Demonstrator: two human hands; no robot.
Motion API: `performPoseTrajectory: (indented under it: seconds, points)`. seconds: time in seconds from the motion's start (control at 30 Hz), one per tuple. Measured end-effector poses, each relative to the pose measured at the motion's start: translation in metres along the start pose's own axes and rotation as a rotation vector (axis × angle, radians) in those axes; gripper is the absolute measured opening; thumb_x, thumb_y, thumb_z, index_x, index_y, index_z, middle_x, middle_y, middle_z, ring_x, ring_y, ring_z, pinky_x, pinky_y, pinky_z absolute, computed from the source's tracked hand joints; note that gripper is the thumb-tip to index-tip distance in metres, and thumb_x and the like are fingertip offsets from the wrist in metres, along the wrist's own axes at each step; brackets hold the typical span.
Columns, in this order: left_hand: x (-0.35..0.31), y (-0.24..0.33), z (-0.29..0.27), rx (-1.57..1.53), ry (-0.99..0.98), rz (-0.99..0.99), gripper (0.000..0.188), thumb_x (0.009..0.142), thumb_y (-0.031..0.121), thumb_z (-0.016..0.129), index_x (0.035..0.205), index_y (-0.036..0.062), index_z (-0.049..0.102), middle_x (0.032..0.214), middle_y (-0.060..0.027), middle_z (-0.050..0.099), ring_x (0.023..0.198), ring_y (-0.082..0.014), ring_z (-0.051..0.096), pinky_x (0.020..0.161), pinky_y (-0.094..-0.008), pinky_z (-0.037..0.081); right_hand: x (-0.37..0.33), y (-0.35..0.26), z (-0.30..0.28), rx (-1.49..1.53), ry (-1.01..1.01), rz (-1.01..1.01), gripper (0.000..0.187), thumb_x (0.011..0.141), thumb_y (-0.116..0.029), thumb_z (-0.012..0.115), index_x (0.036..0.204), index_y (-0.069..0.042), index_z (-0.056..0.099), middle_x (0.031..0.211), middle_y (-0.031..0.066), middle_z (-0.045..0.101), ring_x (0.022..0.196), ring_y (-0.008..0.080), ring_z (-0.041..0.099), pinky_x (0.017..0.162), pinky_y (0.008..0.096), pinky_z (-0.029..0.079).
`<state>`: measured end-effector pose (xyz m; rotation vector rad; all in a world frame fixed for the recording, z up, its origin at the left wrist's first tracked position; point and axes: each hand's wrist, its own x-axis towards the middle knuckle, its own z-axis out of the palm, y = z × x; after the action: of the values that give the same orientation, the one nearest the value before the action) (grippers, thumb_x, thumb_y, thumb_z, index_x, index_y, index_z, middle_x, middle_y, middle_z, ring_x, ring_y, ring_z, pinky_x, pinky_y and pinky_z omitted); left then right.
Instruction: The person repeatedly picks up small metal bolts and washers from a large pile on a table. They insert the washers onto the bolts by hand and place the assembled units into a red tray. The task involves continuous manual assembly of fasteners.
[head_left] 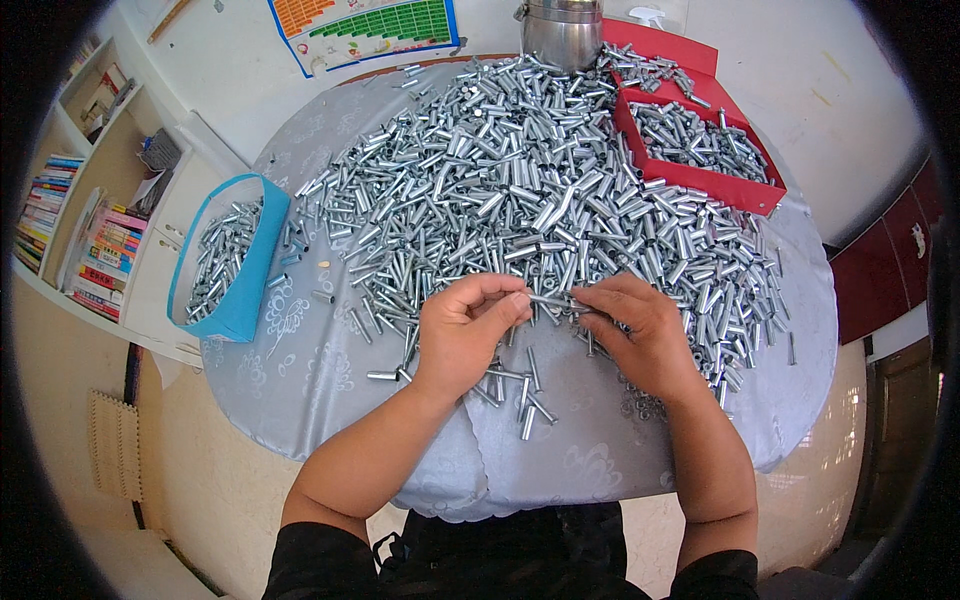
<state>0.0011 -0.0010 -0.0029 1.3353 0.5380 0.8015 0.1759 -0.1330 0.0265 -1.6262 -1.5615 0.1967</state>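
Over the front of a big heap of silvery metal bolts and sleeves (480, 170), my two hands meet. My left hand (468, 330) is closed, pinching a slim metal bolt (548, 299) between thumb and forefinger. The bolt points right, toward the fingertips of my right hand (640, 330). Those fingers are also pinched together at its far end; whatever small piece they grip there is too small to make out. Just below my hands, several loose bolts (535, 370) and a short sleeve (527, 422) lie on the cloth.
The heap covers much of a round table with a grey patterned tablecloth (560, 470). A blue bin (245, 300) of metal parts stands left, a red box (710, 185) of them back right. Small rings or nuts (640, 405) lie near my right wrist. A steel canister (562, 35) stands behind.
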Motion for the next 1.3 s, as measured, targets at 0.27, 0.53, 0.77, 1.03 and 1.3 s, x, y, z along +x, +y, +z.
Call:
performPoseTrajectory:
  seconds: [0.27, 0.53, 0.77, 1.03, 1.3]
  points:
    - [-0.001, 0.002, 0.0, 0.002, -0.025, -0.019, 0.015, 0.09, 0.002, 0.065, 0.104, -0.0033, 0.066, 0.091, -0.0102, 0.07, 0.08, -0.015, 0.069, 0.073, -0.0261, 0.056, -0.001, -0.003, 0.003, 0.1, 0.059, 0.132, 0.025, 0.079, -0.002, 0.071, 0.104, -0.002, 0.069, 0.093, 0.0132, 0.07, 0.083, 0.0258, 0.069, 0.074, 0.0314, 0.054]
    - [-0.005, 0.002, 0.004, -0.019, -0.192, -0.098, 0.025, 0.09, -0.002, 0.063, 0.115, -0.0047, 0.064, 0.103, -0.0148, 0.07, 0.091, -0.0191, 0.069, 0.077, -0.0278, 0.057, -0.001, -0.004, 0.002, 0.19, 0.103, 0.15, 0.018, 0.08, -0.004, 0.073, 0.098, -0.002, 0.071, 0.089, 0.0124, 0.071, 0.08, 0.0228, 0.068, 0.073, 0.03, 0.052]
    - [-0.003, 0.003, 0.002, -0.08, -0.223, -0.105, 0.027, 0.089, -0.002, 0.064, 0.116, -0.0033, 0.063, 0.101, -0.0132, 0.07, 0.086, -0.0168, 0.069, 0.077, -0.027, 0.056, -0.001, -0.005, 0.003, 0.166, 0.07, 0.14, 0.016, 0.08, -0.004, 0.072, 0.096, -0.002, 0.071, 0.083, 0.0117, 0.069, 0.076, 0.0234, 0.067, 0.069, 0.0327, 0.051]
    - [-0.002, 0.008, 0.003, -0.022, -0.092, -0.056, 0.023, 0.091, 0.002, 0.062, 0.114, -0.0031, 0.064, 0.095, -0.0118, 0.07, 0.08, -0.0155, 0.069, 0.074, -0.0269, 0.057, 0.0, -0.001, 0.011, 0.147, 0.113, 0.162, 0.013, 0.08, -0.007, 0.073, 0.093, -0.003, 0.071, 0.086, 0.0111, 0.067, 0.081, 0.026, 0.065, 0.071, 0.0349, 0.05]
    - [0.004, 0.005, 0.002, -0.035, 0.055, 0.023, 0.021, 0.092, 0.005, 0.063, 0.111, -0.0029, 0.064, 0.092, -0.012, 0.07, 0.077, -0.0163, 0.069, 0.07, -0.0278, 0.057, 0.015, 0.004, 0.027, -0.438, 0.049, -0.199, 0.015, 0.073, -0.015, 0.071, 0.088, -0.013, 0.073, 0.114, 0.0061, 0.06, 0.114, 0.0256, 0.054, 0.107, 0.0486, 0.035]
